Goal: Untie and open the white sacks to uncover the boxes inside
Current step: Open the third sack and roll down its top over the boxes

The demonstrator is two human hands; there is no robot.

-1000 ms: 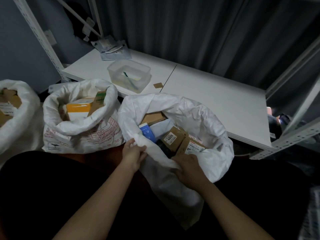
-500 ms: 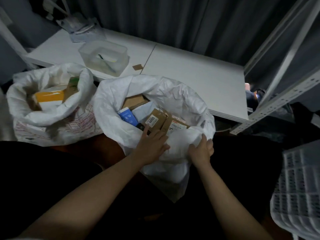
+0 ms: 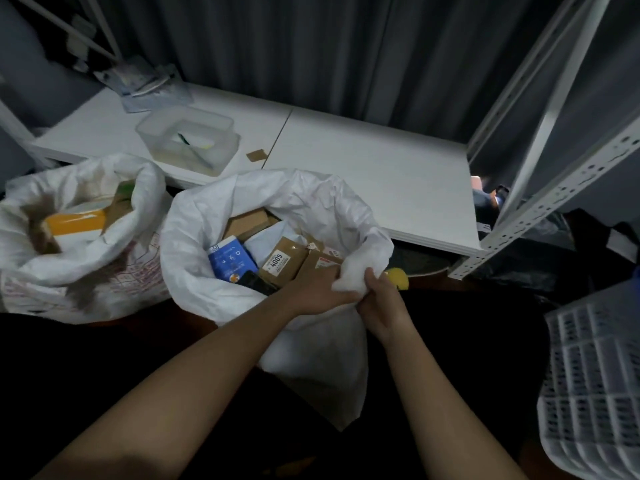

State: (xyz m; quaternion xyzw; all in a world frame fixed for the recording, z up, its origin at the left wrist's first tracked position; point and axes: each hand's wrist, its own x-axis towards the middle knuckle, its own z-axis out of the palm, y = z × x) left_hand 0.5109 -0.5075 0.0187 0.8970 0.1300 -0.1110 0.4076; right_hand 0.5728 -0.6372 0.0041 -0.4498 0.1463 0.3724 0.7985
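Where they gripped apart, both hands (image 3: 349,292) now bunch the sack (image 3: 311,202) rim.

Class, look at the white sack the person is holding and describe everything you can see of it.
The white sack looks like crinkled woven plastic. It stands open, its rim rolled outward, beside a second open sack and below a white shelf. Inside lie brown cartons, one labelled 4005, and a blue box. Both hands, left hand and right hand, bunch its near-right rim.

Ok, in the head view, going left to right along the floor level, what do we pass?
Printed white sack with the yellow box → open white sack of boxes → left hand → right hand → yellow object → white plastic crate.
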